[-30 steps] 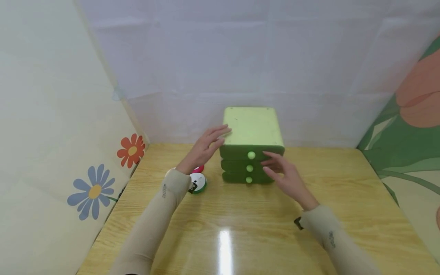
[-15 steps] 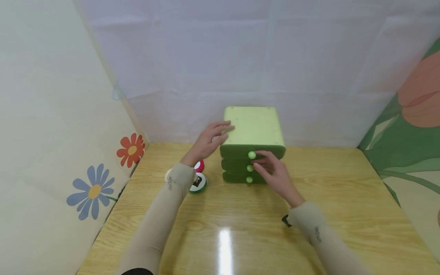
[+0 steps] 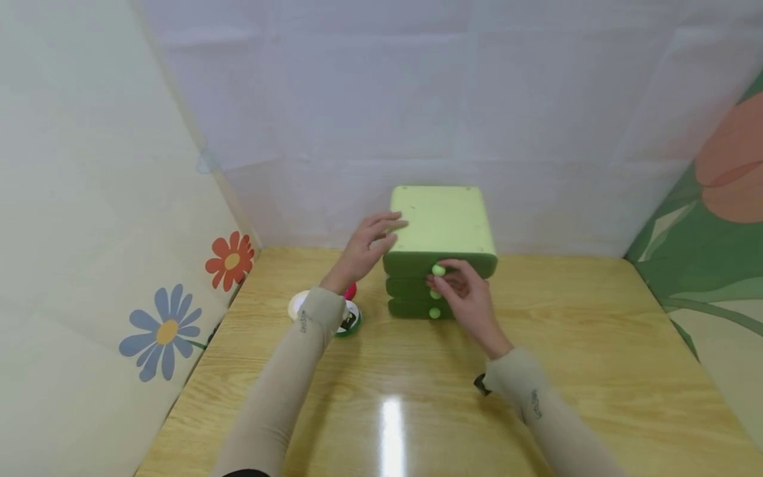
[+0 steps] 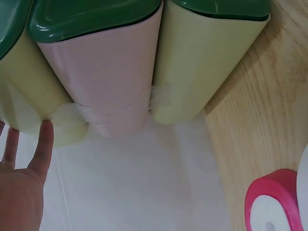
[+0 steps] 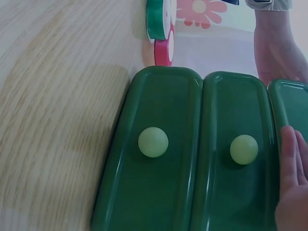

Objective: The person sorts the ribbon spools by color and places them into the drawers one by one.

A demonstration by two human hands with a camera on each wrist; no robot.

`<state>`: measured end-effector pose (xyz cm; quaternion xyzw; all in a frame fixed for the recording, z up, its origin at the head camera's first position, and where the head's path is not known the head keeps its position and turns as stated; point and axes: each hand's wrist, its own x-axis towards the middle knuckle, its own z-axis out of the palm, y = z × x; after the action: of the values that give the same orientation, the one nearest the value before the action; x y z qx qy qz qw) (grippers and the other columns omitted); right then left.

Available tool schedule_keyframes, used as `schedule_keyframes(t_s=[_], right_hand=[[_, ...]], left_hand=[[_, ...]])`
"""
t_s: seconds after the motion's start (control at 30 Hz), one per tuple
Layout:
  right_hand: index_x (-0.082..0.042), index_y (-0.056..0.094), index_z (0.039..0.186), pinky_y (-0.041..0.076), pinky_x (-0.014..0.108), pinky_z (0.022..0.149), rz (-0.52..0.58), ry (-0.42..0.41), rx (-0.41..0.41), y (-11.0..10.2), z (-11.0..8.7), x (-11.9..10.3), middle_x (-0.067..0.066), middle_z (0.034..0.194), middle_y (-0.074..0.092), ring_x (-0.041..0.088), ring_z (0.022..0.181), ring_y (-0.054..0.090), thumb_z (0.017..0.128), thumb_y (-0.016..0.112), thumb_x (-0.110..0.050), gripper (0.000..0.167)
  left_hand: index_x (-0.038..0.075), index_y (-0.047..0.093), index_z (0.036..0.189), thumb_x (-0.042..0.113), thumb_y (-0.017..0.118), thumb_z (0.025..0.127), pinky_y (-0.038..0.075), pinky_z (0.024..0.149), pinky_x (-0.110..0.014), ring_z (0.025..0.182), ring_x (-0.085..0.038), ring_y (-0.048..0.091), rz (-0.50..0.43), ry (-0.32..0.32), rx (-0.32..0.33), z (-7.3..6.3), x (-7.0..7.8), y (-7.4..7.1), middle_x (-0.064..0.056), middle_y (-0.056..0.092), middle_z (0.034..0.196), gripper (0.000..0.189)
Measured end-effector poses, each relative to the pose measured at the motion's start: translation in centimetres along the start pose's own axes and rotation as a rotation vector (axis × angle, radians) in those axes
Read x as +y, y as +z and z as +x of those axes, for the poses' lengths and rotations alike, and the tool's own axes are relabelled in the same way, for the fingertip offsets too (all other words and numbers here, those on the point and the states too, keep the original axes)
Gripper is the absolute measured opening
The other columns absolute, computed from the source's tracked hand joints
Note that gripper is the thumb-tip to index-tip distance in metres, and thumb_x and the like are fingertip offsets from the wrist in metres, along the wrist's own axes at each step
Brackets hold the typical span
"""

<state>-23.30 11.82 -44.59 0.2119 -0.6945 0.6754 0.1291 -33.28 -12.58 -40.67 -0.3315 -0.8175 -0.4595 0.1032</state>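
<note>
A small drawer cabinet [image 3: 441, 215] with a light green top and dark green drawer fronts stands at the back of the table, its drawers flush. My left hand [image 3: 365, 248] lies at the cabinet's upper left edge, fingers extended onto it; its fingertips [image 4: 46, 127] meet the yellow-green side in the left wrist view. With thumb and forefinger, my right hand [image 3: 473, 305] pinches the round top knob [image 3: 438, 270]. The lower knobs [image 5: 153, 142] stay free in the right wrist view, where the top one is out of frame.
Left of the cabinet, partly behind my left sleeve, are a pink ribbon spool [image 4: 279, 192], a green-edged spool [image 5: 156, 19] and a cream round thing [image 3: 295, 305]. A white cloth wall [image 3: 334, 119] rises behind, with flower-printed walls at both sides.
My right hand has moved left from the cabinet's right front to the top knob and closed thumb and finger on it. My left hand has shifted slightly onto the cabinet's edge.
</note>
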Motion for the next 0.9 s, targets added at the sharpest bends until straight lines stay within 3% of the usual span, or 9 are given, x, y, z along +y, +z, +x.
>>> schedule_keyframes(t_s=[0.27,0.9], right_hand=[[0.004,0.062,0.123,0.065,0.035,0.079,0.012,-0.032,0.068,0.43,0.10,0.59,0.029,0.104,0.074,0.015,0.089,0.077,0.099,0.066,0.000,0.024],[0.004,0.062,0.122,0.065,0.034,0.079,0.034,-0.018,0.077,0.57,0.12,0.42,0.030,0.105,0.073,0.012,0.089,0.076,0.100,0.066,-0.003,0.023]], left_hand=[[0.017,0.063,0.142,0.028,0.053,0.107,0.047,0.114,-0.046,0.147,-0.019,0.037,-0.017,0.005,0.022,-0.01,-0.18,0.40,0.003,0.046,0.160,0.038],[0.016,0.063,0.142,0.026,0.053,0.107,0.046,0.115,-0.048,0.148,-0.021,0.036,-0.032,-0.009,0.019,-0.02,-0.13,0.45,0.002,0.046,0.161,0.038]])
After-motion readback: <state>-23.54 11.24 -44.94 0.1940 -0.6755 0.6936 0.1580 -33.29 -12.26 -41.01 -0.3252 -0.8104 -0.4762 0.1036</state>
